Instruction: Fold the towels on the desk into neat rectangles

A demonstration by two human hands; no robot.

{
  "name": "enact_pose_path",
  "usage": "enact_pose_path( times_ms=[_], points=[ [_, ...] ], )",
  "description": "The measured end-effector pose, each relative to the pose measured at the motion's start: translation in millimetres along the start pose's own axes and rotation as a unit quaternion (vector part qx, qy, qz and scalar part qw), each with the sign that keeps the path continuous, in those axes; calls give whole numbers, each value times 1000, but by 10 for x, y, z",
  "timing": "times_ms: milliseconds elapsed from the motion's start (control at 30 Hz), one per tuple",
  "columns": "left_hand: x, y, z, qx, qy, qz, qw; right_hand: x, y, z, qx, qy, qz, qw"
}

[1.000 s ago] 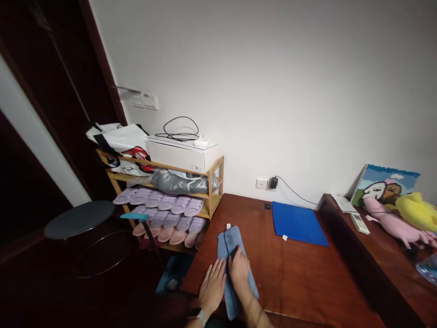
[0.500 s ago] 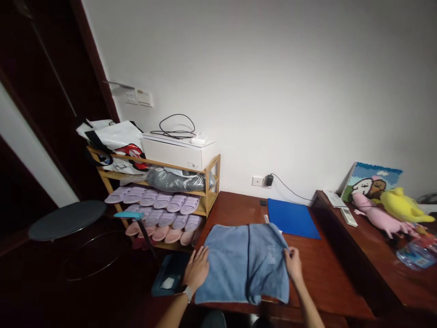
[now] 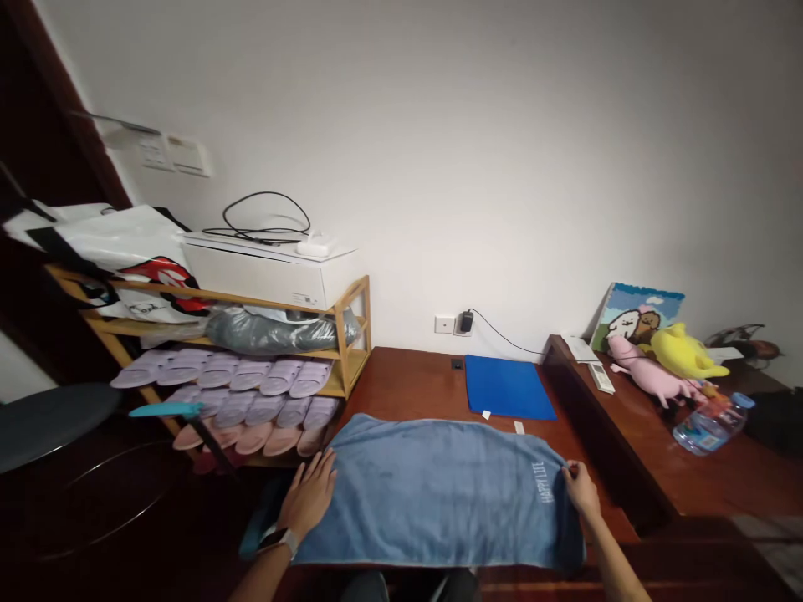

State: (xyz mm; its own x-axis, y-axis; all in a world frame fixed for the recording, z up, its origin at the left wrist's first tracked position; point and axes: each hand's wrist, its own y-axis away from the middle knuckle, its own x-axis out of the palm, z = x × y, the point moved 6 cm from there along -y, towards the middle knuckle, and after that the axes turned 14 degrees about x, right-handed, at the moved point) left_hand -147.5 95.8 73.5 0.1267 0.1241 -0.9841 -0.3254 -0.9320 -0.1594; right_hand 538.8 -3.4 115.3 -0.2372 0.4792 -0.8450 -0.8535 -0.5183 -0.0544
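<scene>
A blue towel lies spread wide across the brown table, with white lettering near its right end. My left hand, with a watch on the wrist, lies flat at the towel's left edge, fingers stretched out. At the opposite end my right hand pinches the towel's right edge between thumb and fingers. The towel's near edge reaches the table's front edge. A blue flat mat lies behind the towel, and two small white tags show near it.
On the left stands a wooden rack with several slippers, a white box and a bag. The raised right surface holds a pink plush toy, a yellow plush toy, a remote and a plastic bottle.
The towel was bunched with a fold down its middle; now it is stretched wider and flatter. My right hand has moved right with its edge. The view has shifted to the right.
</scene>
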Motion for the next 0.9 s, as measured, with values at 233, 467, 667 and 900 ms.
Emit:
enact_pose_path(
  times_ms=[233,467,667,900],
  points=[
    [26,-171,-61,50,-4,-26,998,395,354,153,-114,41,51,991],
    [130,-682,-262,61,10,-22,998,1007,734,389,-205,188,126,952],
    [103,-860,-195,45,-7,-45,998,961,466,325,-206,181,123,954],
    [224,-1155,-331,124,52,9,991,1278,851,1220,-320,154,163,920]
  ],
)
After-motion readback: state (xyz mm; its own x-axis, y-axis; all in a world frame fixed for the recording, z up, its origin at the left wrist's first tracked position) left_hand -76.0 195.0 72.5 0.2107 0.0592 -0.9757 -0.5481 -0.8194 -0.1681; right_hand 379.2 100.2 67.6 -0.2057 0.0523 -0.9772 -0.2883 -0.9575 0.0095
